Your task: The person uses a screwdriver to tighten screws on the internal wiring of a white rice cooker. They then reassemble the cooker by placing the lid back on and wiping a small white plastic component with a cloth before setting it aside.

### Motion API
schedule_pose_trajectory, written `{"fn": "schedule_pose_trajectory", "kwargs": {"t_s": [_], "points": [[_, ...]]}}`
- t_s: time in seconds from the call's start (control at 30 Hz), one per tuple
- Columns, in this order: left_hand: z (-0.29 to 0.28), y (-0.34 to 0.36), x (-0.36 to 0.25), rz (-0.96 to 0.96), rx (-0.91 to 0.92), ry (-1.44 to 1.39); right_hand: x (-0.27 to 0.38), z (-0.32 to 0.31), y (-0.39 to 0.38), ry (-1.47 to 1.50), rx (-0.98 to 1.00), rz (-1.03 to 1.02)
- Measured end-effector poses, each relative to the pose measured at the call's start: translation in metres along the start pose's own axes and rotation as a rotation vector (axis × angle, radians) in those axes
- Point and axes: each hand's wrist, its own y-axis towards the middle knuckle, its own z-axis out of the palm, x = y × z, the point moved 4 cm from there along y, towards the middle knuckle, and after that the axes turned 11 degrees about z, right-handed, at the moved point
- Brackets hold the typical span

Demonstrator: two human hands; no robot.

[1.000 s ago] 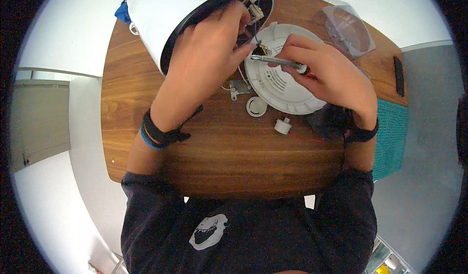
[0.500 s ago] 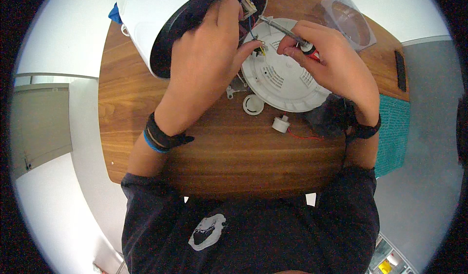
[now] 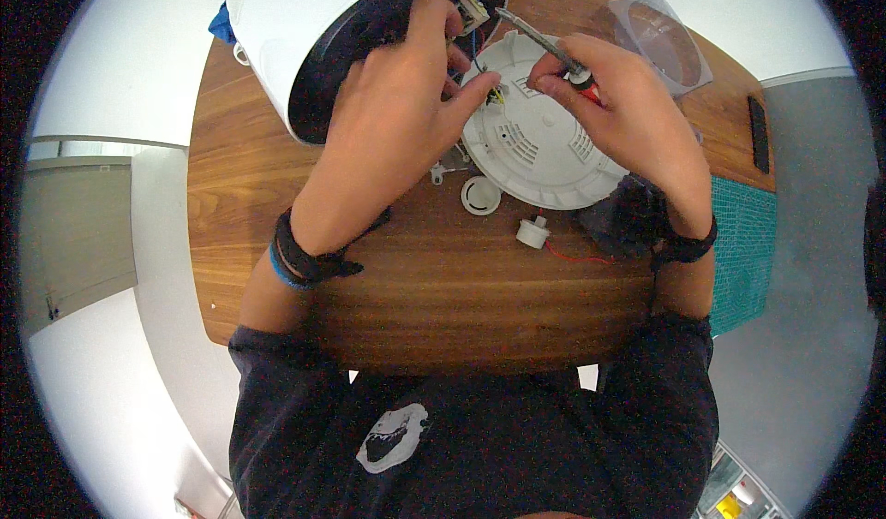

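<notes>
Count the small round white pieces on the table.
2: left, a white slotted disc; right, a white cylindrical part with red wire; both in front of the white round plastic base. Others may be hidden.

The white shell (image 3: 281, 35) looks smooth and glossy, while the round base (image 3: 546, 145) is matt plastic with moulded ridges. The tool (image 3: 533, 35) has a greyish metal shaft, and the see-through package (image 3: 657, 41) is shiny plastic. The table (image 3: 461, 307) shows smooth, streaky wood grain; the shirt (image 3: 535, 436) is matt cloth.
</notes>
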Motion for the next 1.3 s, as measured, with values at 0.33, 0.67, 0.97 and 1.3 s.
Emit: {"fn": "schedule_pose_trajectory", "kwargs": {"t_s": [0.33,0.67,0.97,1.3], "points": [[0.005,0.0,0.012,-0.004,0.013,0.012,0.011,0.009,0.0,0.06,0.106,0.161],[-0.001,0.0,0.008,-0.002,0.004,0.019,0.008,0.025,0.015,-0.061,0.031,-0.021],[-0.006,-0.004,0.005,0.039,-0.021,-0.011,0.003,0.034,0.016,0.024,0.113,-0.061],[-0.019,-0.004,0.005,0.175,-0.098,0.057,-0.001,0.033,0.019,0.037,0.12,-0.074]]}}
